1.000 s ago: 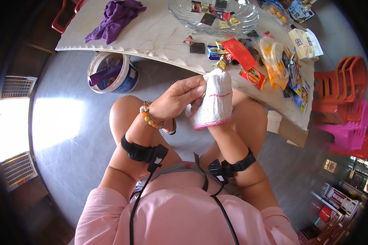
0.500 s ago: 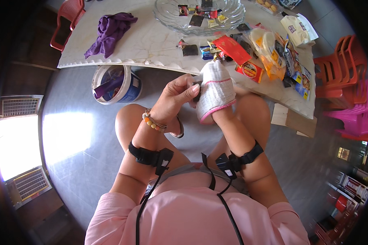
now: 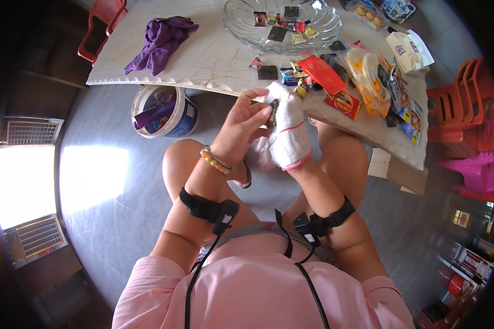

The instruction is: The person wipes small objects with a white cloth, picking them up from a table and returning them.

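I sit at the edge of a pale marble table [image 3: 214, 60]. A white glove with a pink cuff [image 3: 288, 137] covers my right hand [image 3: 285, 129], which is curled just below the table edge. My bare left hand [image 3: 241, 123], with a bead bracelet at the wrist, meets it from the left. Fingertips of both hands pinch a small dark wrapped piece [image 3: 273, 108] between them. Black straps with cables sit on both forearms.
A glass bowl [image 3: 241, 24] holding wrapped sweets stands on the table. Near it lie a purple cloth [image 3: 162, 35], a red packet [image 3: 323, 74] and several snack bags [image 3: 368, 71]. A white-and-blue bucket [image 3: 184, 118] stands on the floor at my left knee. Red and pink plastic chairs [image 3: 472, 109] are stacked at right.
My gloved right hand was held up flat while my left hand tugged at the glove. It has now curled, and both hands have closed on a small dark piece.
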Demonstrator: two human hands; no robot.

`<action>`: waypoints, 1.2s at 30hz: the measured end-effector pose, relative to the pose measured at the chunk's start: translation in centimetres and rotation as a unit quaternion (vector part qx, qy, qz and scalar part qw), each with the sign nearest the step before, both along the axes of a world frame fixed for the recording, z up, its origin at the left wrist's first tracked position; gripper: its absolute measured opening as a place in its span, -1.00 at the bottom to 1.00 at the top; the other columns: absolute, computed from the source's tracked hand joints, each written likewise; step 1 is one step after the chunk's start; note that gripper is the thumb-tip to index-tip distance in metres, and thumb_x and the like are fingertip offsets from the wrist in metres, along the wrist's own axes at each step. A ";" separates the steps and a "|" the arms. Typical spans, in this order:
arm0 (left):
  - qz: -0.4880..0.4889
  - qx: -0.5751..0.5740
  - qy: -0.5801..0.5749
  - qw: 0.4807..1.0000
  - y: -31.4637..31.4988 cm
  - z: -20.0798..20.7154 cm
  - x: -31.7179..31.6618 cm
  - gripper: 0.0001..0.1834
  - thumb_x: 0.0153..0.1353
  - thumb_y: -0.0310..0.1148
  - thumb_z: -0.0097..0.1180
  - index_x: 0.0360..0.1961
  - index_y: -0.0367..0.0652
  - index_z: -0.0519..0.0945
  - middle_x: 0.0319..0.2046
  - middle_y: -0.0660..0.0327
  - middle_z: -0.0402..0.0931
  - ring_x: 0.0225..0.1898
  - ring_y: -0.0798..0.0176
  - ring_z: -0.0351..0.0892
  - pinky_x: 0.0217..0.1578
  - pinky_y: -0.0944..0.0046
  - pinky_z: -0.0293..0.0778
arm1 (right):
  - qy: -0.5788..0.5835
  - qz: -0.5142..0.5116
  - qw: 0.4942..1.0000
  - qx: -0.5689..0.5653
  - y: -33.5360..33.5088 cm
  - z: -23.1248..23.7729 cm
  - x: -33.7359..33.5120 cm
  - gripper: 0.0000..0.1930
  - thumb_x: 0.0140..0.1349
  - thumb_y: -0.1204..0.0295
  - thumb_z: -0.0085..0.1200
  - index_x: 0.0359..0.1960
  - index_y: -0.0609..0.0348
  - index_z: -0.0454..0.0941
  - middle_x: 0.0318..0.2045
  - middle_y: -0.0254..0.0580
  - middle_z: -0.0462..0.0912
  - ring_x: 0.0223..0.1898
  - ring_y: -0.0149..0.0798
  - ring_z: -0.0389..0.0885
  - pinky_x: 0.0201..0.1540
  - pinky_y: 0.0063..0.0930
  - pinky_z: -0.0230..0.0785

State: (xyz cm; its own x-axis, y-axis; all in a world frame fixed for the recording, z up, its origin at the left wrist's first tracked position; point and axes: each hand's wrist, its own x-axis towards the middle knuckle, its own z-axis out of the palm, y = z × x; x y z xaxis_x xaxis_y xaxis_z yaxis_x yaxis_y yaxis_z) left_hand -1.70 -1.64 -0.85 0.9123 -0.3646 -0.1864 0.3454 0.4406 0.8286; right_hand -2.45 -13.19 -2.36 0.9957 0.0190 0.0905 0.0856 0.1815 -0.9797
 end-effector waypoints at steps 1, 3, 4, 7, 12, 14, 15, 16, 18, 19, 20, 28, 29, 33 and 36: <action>0.007 0.006 -0.012 1.000 -0.3 -0.2 -0.2 -0.63 0.17 -0.41 -0.06 0.01 -0.11 0.22 -0.21 0.22 0.40 -0.24 0.41 0.45 -0.25 0.44 0.42 | 0.022 -0.004 0.996 0.087 0.7 -0.2 -0.6 -0.73 0.22 0.31 -0.18 -0.13 0.21 0.24 -0.34 -0.31 0.38 -0.28 -0.41 0.38 -0.26 -0.54 0.32; 0.025 -0.008 -0.015 1.000 -0.6 -0.5 -0.4 -0.70 0.16 -0.40 -0.04 -0.06 -0.13 0.31 -0.22 0.23 0.41 -0.24 0.44 0.44 -0.24 0.46 0.40 | 0.036 -0.012 0.997 0.074 0.9 -0.2 -0.7 -0.75 0.17 0.32 -0.14 -0.18 0.20 0.28 -0.32 -0.24 0.40 -0.23 -0.35 0.38 -0.22 -0.47 0.30; 0.011 0.035 -0.028 0.999 -0.4 -0.8 -0.3 -0.75 0.15 -0.40 -0.04 -0.12 -0.14 0.36 -0.25 0.24 0.43 -0.26 0.45 0.43 -0.25 0.47 0.39 | 0.037 -0.014 0.997 0.072 0.8 -0.6 -0.7 -0.75 0.17 0.32 -0.14 -0.18 0.20 0.28 -0.32 -0.24 0.40 -0.23 -0.35 0.38 -0.22 -0.47 0.30; -0.006 0.074 -0.034 0.997 -0.6 -0.2 -0.6 -0.84 0.17 -0.35 -0.03 -0.27 -0.17 0.49 -0.35 0.35 0.46 -0.36 0.51 0.41 -0.35 0.47 0.36 | -0.064 -0.068 0.971 -0.219 0.2 -1.7 -0.5 -0.77 0.09 0.33 -0.08 -0.25 0.18 0.33 -0.31 -0.15 0.41 -0.21 -0.21 0.40 -0.18 -0.36 0.27; -0.056 -0.084 0.033 0.994 0.0 0.3 -1.0 -0.71 0.10 -0.16 0.06 -0.26 -0.14 0.50 -0.35 0.36 0.46 -0.26 0.46 0.42 -0.20 0.31 0.38 | -0.304 -0.149 0.841 -0.421 -1.3 -1.2 -0.6 -0.68 -0.02 0.35 -0.02 -0.19 0.15 0.36 -0.22 -0.06 0.43 -0.14 -0.05 0.40 -0.08 -0.21 0.23; -0.101 -0.083 0.021 0.991 0.7 0.1 -0.5 -0.77 0.11 -0.23 0.05 -0.31 -0.15 0.51 -0.38 0.36 0.46 -0.31 0.48 0.42 -0.21 0.31 0.40 | -0.315 -0.133 0.828 -0.445 -2.1 -2.4 -0.7 -0.57 -0.03 0.36 0.00 -0.06 0.15 0.34 -0.12 -0.06 0.43 -0.08 -0.06 0.40 -0.03 -0.22 0.24; -0.101 -0.084 0.021 0.991 0.7 0.3 -0.5 -0.77 0.11 -0.23 0.05 -0.31 -0.15 0.51 -0.38 0.36 0.46 -0.31 0.48 0.42 -0.21 0.31 0.40 | -0.314 -0.133 0.827 -0.446 -2.3 -2.3 -0.7 -0.57 -0.03 0.36 0.00 -0.06 0.15 0.34 -0.12 -0.06 0.43 -0.08 -0.06 0.40 -0.03 -0.22 0.24; -0.090 -0.061 0.025 0.994 0.6 0.5 -0.5 -0.79 0.12 -0.27 0.03 -0.31 -0.19 0.51 -0.50 0.39 0.38 -0.41 0.52 0.41 -0.28 0.35 0.46 | -0.274 -0.112 0.848 -0.440 -2.5 -2.3 -0.8 -0.58 -0.03 0.36 0.00 -0.06 0.15 0.34 -0.13 -0.07 0.43 -0.09 -0.07 0.40 -0.05 -0.22 0.25; -0.068 -0.017 0.035 0.997 0.4 0.9 -0.5 -0.83 0.14 -0.38 -0.02 -0.31 -0.26 0.51 -0.64 0.44 0.28 -0.54 0.59 0.37 -0.36 0.41 0.54 | -0.201 -0.080 0.859 -0.465 -2.5 -1.6 -0.7 -0.57 -0.01 0.38 -0.02 -0.04 0.15 0.32 -0.13 -0.06 0.44 -0.10 -0.07 0.41 -0.06 -0.24 0.26; -0.067 -0.017 0.036 0.997 0.3 0.8 -0.6 -0.83 0.14 -0.38 -0.02 -0.31 -0.26 0.51 -0.64 0.44 0.28 -0.54 0.59 0.37 -0.36 0.41 0.54 | -0.201 -0.080 0.859 -0.464 -2.4 -1.3 -0.3 -0.57 -0.01 0.38 -0.02 -0.04 0.15 0.32 -0.13 -0.06 0.44 -0.10 -0.07 0.41 -0.06 -0.24 0.26; -0.057 -0.005 0.032 0.998 0.3 0.7 -0.6 -0.84 0.14 -0.39 -0.03 -0.30 -0.25 0.50 -0.64 0.44 0.27 -0.55 0.60 0.36 -0.36 0.40 0.54 | -0.142 -0.055 0.868 -0.473 -2.3 -1.0 0.1 -0.59 0.00 0.38 -0.05 -0.05 0.15 0.32 -0.15 -0.06 0.44 -0.11 -0.06 0.41 -0.06 -0.26 0.26; -0.022 0.010 0.007 1.000 -0.4 0.7 -0.5 -0.91 0.16 -0.45 -0.08 -0.31 -0.19 0.40 -0.59 0.45 0.26 -0.57 0.62 0.26 -0.32 0.35 0.55 | 0.113 -0.014 0.972 -0.205 -1.6 -1.5 2.2 -0.84 0.08 0.41 -0.20 -0.30 0.14 0.34 -0.39 -0.03 0.40 -0.33 -0.08 0.41 -0.28 -0.28 0.25; -0.027 -0.005 0.008 1.000 -0.1 0.6 -0.4 -0.92 0.16 -0.47 -0.09 -0.31 -0.19 0.41 -0.60 0.44 0.25 -0.57 0.62 0.26 -0.31 0.34 0.54 | 0.084 -0.016 0.972 -0.219 -1.7 -1.4 2.2 -0.83 0.05 0.41 -0.17 -0.31 0.14 0.34 -0.39 -0.03 0.39 -0.33 -0.07 0.40 -0.28 -0.27 0.25; -0.020 -0.059 0.006 0.998 0.7 0.7 -0.2 -0.88 0.13 -0.51 -0.10 -0.28 -0.18 0.41 -0.54 0.40 0.34 -0.49 0.56 0.37 -0.29 0.31 0.54 | 0.012 -0.019 0.981 -0.193 -2.0 -1.2 2.1 -0.76 -0.12 0.43 0.00 -0.35 0.17 0.35 -0.36 -0.02 0.38 -0.30 0.00 0.38 -0.29 -0.23 0.25; 0.028 -0.022 -0.005 0.999 0.3 1.1 0.0 -0.81 0.11 -0.53 -0.08 -0.21 -0.19 0.40 -0.34 0.27 0.46 -0.31 0.42 0.48 -0.26 0.34 0.51 | -0.150 -0.096 0.921 -0.346 -2.0 -0.9 1.5 -0.75 -0.18 0.46 0.04 -0.39 0.20 0.36 -0.40 0.00 0.39 -0.31 0.03 0.38 -0.30 -0.20 0.24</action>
